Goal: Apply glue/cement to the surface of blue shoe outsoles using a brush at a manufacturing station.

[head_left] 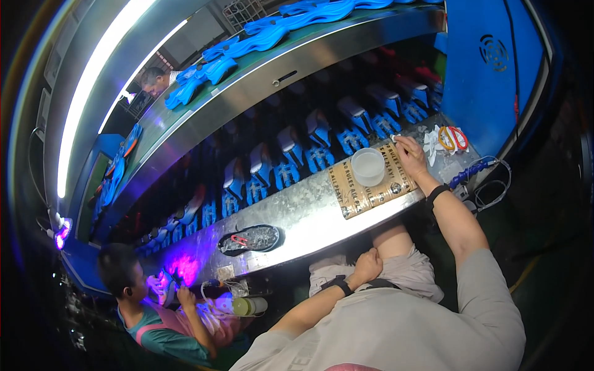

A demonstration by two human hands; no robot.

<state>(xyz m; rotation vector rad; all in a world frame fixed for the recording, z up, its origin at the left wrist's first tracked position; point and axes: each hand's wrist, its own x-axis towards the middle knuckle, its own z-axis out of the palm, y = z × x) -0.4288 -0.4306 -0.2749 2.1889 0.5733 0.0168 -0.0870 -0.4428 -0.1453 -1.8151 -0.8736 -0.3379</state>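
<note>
My right hand point(411, 156) is at the far right part of a brown printed cardboard sheet point(396, 176). Its fingers are pinched on a small white scrap point(396, 138), whose kind I cannot make out. Left of that hand, a translucent white plastic tub point(368, 166) stands on the cardboard. My left hand point(369, 266) rests on my lap in a loose fist, with nothing showing in it. White crumpled tissue point(433, 145) and two pairs of scissors, one orange-handled point(445, 138) and one red-handled point(458, 138), lie to the right.
A metal ledge point(309, 222) carries a dark shoe sole point(247, 240) with a red clip-like thing on it. Behind it, blue shoe lasts point(318, 157) move in rows inside the machine. A co-worker point(167, 321) sits at left; another person point(158, 83) is beyond the upper belt.
</note>
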